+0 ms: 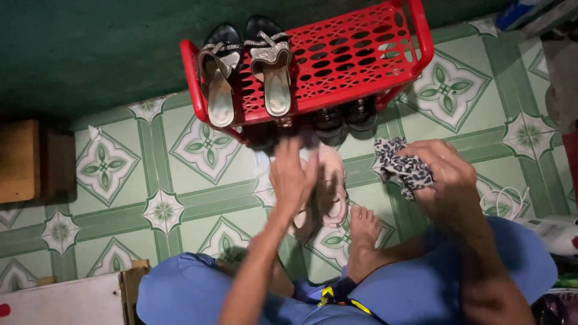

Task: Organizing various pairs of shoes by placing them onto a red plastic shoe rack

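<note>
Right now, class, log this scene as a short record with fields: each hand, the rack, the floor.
left hand: left hand grips a pale pink shoe above the floor
right hand: right hand clutches a spotted cloth
rack: red shoe rack, pair of sandals on top, dark shoes beneath
floor: green patterned tiles
posture: seated, bare foot forward

Pale pink shoe (pixel 333 186) upright on tiled floor; leopard-print cloth (pixel 402 167) bunched, off floor.
</note>
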